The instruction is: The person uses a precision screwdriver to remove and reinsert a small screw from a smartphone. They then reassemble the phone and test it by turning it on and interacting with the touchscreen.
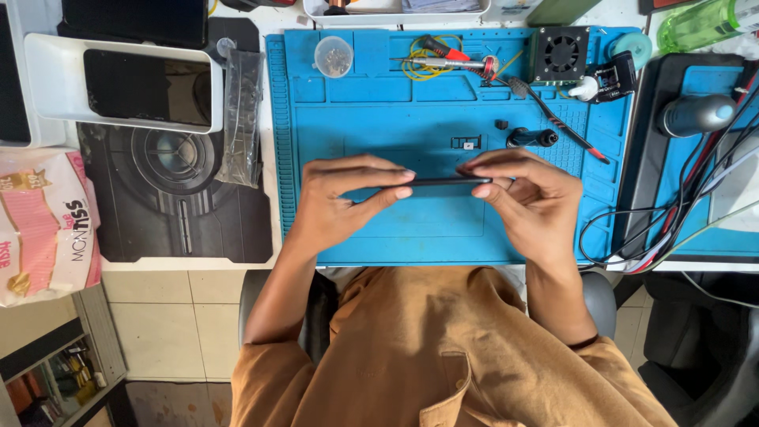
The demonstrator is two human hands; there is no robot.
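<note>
The left hand (348, 198) and the right hand (526, 194) hold a thin dark phone (447, 185) between them, edge on. Each hand pinches one end with fingers and thumb. The phone is up in the air, over the near middle of the blue mat (443, 119).

Just past the hands, a small dark part (466, 143) lies on the mat. Farther off are a small round tub (333, 56), some tools (447, 59) and a black fan (560, 54). Left of the mat lies a clear bag (241, 119). Farther left a white tray (47, 75) holds another phone (146, 87). Black wires (632, 229) loop at the right.
</note>
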